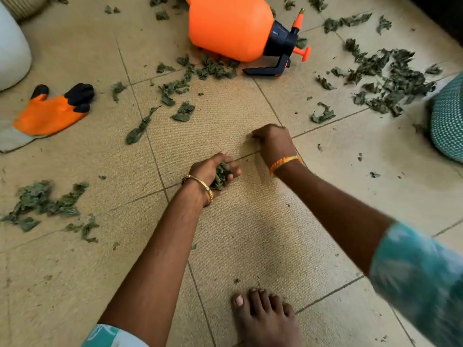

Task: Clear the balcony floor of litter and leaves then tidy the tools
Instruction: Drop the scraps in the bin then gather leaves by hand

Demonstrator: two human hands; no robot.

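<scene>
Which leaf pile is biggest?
The leaf pile at far right, beside the teal basket: denser and wider than the scatter under the orange sprayer or at left.

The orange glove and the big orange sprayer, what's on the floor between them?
Head view: scattered green leaves lie on the tiles between the glove and the sprayer.

Orange sprayer [229,26] (black-capped) — green leaves [390,81]
</scene>
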